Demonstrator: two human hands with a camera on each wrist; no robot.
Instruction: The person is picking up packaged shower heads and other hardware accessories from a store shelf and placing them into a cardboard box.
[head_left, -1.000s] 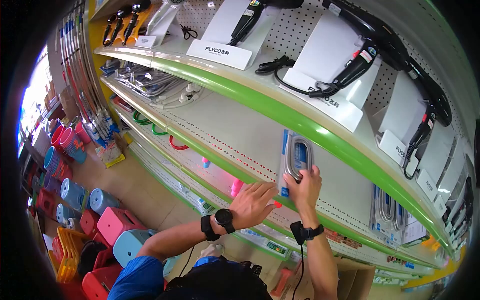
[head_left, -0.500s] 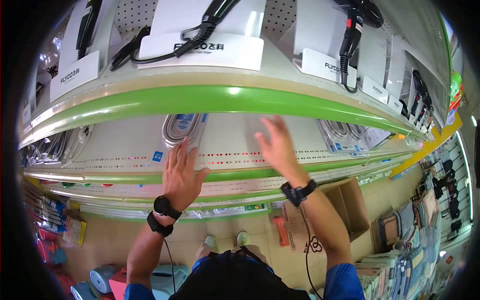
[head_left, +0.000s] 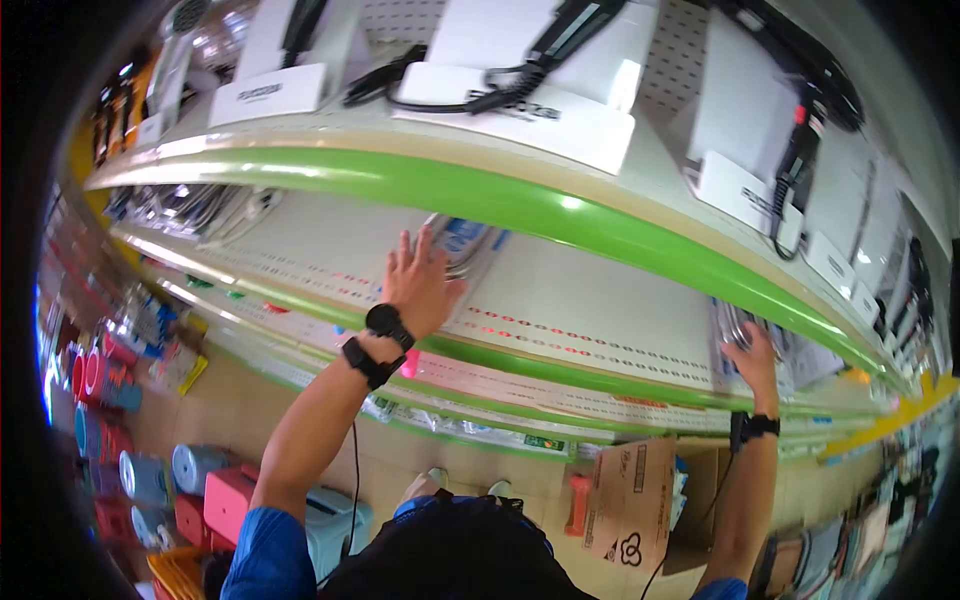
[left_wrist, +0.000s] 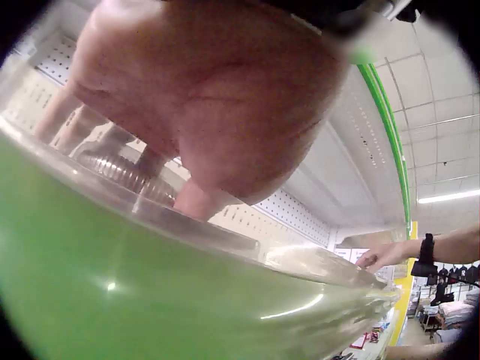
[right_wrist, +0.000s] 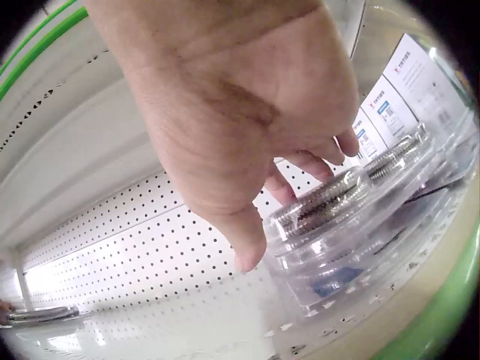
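Observation:
My left hand [head_left: 415, 288] lies with its fingers spread at a clear pack holding a coiled metal shower hose [head_left: 468, 242] on the middle shelf [head_left: 610, 290]. In the left wrist view, its fingers reach behind the shelf's clear front lip, close to the ribbed coil [left_wrist: 127, 172]. At the right end of that shelf, my right hand [head_left: 757, 362] reaches over several bagged shower hoses [right_wrist: 322, 206]. The right wrist view shows the fingers extending past the near coil, with the thumb [right_wrist: 251, 251] held apart from the pack.
Hair dryers [head_left: 800, 150] on white stands fill the shelf above, behind a green front edge [head_left: 400, 180]. White boxes [right_wrist: 390, 105] stand behind the bagged hoses. More hoses [head_left: 175, 208] lie at the shelf's left end. On the floor are a cardboard box [head_left: 630, 505] and plastic stools [head_left: 232, 505].
My right hand first let go of the middle hose pack, then travelled right to the other hose packs. My left hand moved onto the middle pack and stays by it. The head view swung right, then partly back.

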